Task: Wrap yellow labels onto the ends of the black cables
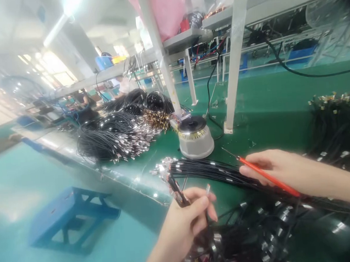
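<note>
My left hand (188, 215) is closed on the ends of a few thin black cables (179, 194) with metal tips, held up near the front edge of the green bench. My right hand (272, 168) grips a thin red-handled tool (266, 175) with a fine metal point aimed left and up. Under both hands a long bundle of black cables (213, 170) with silver connectors lies across the bench (265, 113). A round grey device with a black top (195, 137) stands just behind the bundle.
More heaps of black cables (116, 138) lie along the bench to the left, and another heap (337, 125) lies at the right. White shelf legs (233, 64) rise from the bench. A blue stool (70, 218) stands on the floor at the left.
</note>
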`<state>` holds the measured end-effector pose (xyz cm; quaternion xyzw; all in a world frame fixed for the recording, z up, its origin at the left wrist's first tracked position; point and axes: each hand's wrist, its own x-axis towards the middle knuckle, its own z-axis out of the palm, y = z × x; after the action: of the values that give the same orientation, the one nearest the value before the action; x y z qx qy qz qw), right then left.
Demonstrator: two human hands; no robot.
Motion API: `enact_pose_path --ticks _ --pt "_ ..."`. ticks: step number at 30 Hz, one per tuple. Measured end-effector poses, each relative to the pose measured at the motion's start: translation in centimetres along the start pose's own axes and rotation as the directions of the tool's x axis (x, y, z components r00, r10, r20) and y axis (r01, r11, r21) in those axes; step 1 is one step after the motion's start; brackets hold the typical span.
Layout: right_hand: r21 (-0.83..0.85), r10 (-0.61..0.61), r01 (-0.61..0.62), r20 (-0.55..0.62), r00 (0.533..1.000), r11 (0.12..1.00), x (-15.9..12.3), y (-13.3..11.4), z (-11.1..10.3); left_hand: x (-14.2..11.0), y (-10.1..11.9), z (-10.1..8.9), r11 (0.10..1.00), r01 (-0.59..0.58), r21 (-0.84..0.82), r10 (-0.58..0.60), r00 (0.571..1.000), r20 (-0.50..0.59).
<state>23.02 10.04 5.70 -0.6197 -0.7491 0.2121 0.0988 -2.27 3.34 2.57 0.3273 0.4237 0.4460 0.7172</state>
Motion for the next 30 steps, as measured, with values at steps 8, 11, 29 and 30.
enact_pose_path --ticks 8,11,29,30 --pt "-0.230 0.181 -0.209 -0.135 0.974 0.951 5.4 5.9 -0.6 -0.1 -1.2 0.1 0.995 -0.084 -0.051 0.074 0.982 -0.175" --pt "-0.139 0.145 -0.169 -0.167 0.975 0.976 6.8 4.7 -0.7 0.1 -1.8 0.0 0.992 -0.111 -0.051 0.099 0.976 -0.195" --pt "0.551 0.138 -0.039 -0.141 0.980 0.834 12.6 -6.9 1.1 1.0 -2.7 -1.1 0.992 -0.103 -0.074 0.088 0.980 -0.180" --pt "0.549 0.134 -0.018 -0.173 0.976 0.836 12.4 -7.0 0.8 1.0 -2.7 -1.0 0.991 -0.108 -0.082 0.091 0.979 -0.181"
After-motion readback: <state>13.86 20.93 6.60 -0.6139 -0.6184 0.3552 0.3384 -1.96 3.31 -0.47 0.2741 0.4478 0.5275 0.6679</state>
